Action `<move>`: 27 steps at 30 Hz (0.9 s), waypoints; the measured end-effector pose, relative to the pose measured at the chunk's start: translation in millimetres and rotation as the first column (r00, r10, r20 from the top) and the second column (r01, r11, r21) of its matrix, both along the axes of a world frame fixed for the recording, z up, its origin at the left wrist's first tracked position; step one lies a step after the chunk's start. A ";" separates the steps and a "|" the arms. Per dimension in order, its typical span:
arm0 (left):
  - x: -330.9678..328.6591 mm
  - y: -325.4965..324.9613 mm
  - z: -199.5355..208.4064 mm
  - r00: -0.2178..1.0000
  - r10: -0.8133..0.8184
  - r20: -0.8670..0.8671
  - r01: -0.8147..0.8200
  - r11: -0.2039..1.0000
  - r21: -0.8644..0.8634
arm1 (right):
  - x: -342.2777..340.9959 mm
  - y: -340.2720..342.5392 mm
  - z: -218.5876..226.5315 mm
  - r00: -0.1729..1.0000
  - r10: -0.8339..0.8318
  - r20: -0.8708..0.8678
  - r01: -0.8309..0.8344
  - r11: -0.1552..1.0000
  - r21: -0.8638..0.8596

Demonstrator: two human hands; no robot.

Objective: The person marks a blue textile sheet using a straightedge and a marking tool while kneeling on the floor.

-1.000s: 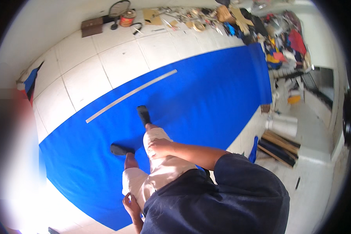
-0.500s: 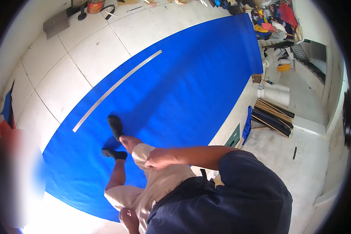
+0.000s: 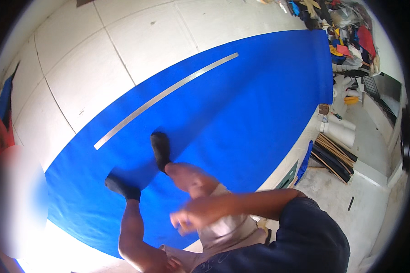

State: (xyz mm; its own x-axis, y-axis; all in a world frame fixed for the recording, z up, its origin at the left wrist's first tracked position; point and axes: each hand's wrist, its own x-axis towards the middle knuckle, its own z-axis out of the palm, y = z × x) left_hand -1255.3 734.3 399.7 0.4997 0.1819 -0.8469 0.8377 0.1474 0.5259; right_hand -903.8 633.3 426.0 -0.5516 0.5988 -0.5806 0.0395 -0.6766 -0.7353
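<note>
A large blue sheet of fabric or vinyl (image 3: 241, 123) lies spread over the floor. I stand on it in dark socks, legs bent. A long metal ruler (image 3: 168, 95) rests along the sheet's far left side, beyond my feet, with neither hand on it. My right hand (image 3: 198, 214) hangs in front of my beige shorts (image 3: 232, 234), blurred, its fingers loosely apart with nothing seen in them. Low at the frame's bottom, my left hand (image 3: 173, 264) is by my left thigh; only a bit of its fingers shows.
Pale floor tiles (image 3: 73, 68) border the sheet. Heaped scraps (image 3: 346, 41) fill the far right corner. White rolls (image 3: 339, 129) and a bundle of dark and brown rolls (image 3: 330, 157) lie at the right. Red and blue cloth (image 3: 3, 132) is at the left edge, above a blurred patch.
My right hand has come away from the shorts, its fingers loosening. My legs have bent and the feet stand wider apart. The view has shifted; the ruler lies in place on the sheet.
</note>
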 end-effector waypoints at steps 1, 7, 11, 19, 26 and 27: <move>-8.9 21.5 -28.4 0.998 0.061 0.033 -0.062 0.998 0.017 | 9.6 4.9 -42.4 0.953 -0.287 0.093 0.280 0.956 0.085; -57.7 158.7 -219.8 0.984 0.160 -0.073 -0.049 0.646 0.762 | 119.6 3.8 -291.0 0.403 -0.554 0.729 0.401 0.823 0.403; -63.7 151.7 -328.2 0.991 -0.130 -0.014 0.097 0.659 0.746 | 174.7 -7.3 -393.1 -0.001 -0.522 0.853 0.241 0.828 0.506; -21.5 144.9 -400.5 0.971 -0.237 0.034 0.079 0.453 0.888 | 209.7 -1.3 -450.5 -0.283 -0.492 0.823 0.138 0.828 0.543; -54.1 204.3 -396.3 1.000 0.011 0.001 -0.004 0.235 0.972 | 146.8 14.8 -447.5 -0.335 -0.523 0.784 0.031 0.825 0.564; -59.0 205.8 -396.7 1.000 0.024 -0.003 -0.002 0.206 0.978 | 133.4 19.1 -445.9 -0.276 -0.541 0.795 0.017 0.824 0.567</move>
